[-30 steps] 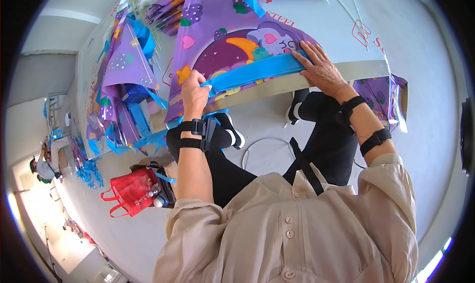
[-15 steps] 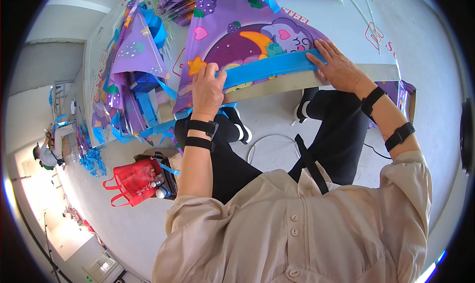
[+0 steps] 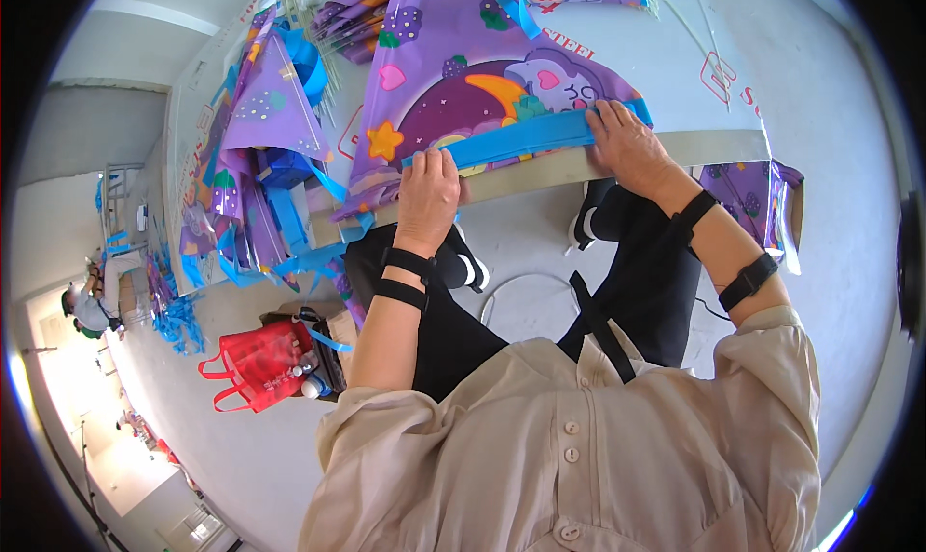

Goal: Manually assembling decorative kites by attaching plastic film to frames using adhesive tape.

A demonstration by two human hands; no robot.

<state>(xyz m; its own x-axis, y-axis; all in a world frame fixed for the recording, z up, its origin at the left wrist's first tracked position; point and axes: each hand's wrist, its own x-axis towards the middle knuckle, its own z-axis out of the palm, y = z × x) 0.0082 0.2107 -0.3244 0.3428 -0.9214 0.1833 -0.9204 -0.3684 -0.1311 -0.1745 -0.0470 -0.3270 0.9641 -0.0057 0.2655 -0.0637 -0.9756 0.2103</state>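
Note:
A purple printed plastic sheet (image 3: 434, 65) with a moon, stars and a cartoon animal lies on the table before me. Along its near edge runs a flat, bright blue strip (image 3: 526, 137). At the strip's left end, my left hand (image 3: 429, 193) is closed, its bent fingers pressing the blue band and sheet edge. My right hand (image 3: 632, 152) has its fingers bent over the strip farther right, and a short blue end shows beyond them. The thumbs and the sheet's underside are mostly hidden.
Folded purple sheets and blue strips (image 3: 270, 133) hang at the table's left. The pale table edge (image 3: 714, 147) runs under my wrists. A red bag (image 3: 256, 364) stands on the floor to the left. Far left, another person (image 3: 92, 296) sits near blue strips.
My right hand has shifted slightly left, its spread fingers now bent over the strip. My left hand has moved right and nearer to me. The strip's right end now shows past my right hand.

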